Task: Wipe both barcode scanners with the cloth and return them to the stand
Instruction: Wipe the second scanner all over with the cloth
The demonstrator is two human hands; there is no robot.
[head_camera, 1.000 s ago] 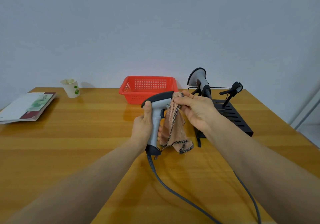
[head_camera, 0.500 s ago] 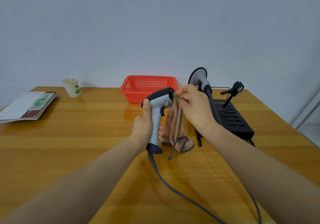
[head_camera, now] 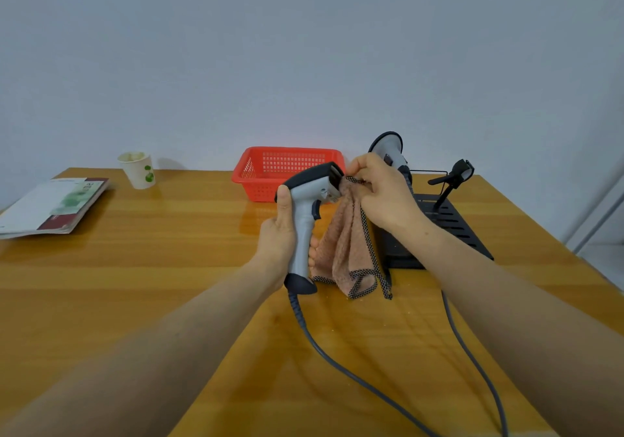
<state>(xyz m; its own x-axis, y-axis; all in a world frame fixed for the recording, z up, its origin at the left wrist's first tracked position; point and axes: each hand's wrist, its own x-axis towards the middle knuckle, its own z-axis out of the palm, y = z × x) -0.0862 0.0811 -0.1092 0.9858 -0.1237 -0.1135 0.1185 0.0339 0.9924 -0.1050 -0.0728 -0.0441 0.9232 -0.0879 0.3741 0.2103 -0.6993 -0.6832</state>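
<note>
Two scanners are in your view, and you hold one above the middle of the desk (head_camera: pixel 135 301). Starting at the left edge, a booklet (head_camera: pixel 54 205) lies flat, and near the far left corner stands a paper cup (head_camera: pixel 137 170). Along the far edge, near its middle, sits a red basket (head_camera: pixel 260 173). Just in front of it, your left hand (head_camera: pixel 278 237) wraps the grey handle of the held scanner (head_camera: pixel 309 213), fingers closed around the grip, thumb up along its back; the dark head points right and its cable (head_camera: pixel 337 362) trails down over the desk toward the near edge. Your right hand (head_camera: pixel 385 197) meets the scanner's front, fingers pinching the top of the pink cloth (head_camera: pixel 347 247) against the scanner's window; the rest of the cloth hangs loose, its dark checked hem low near the desk. Behind your right hand, the second scanner (head_camera: pixel 388 148) sits upright on the black stand (head_camera: pixel 452 224) near the far right corner. An empty black holder arm (head_camera: pixel 454 176) rises from the stand's right part.
</note>
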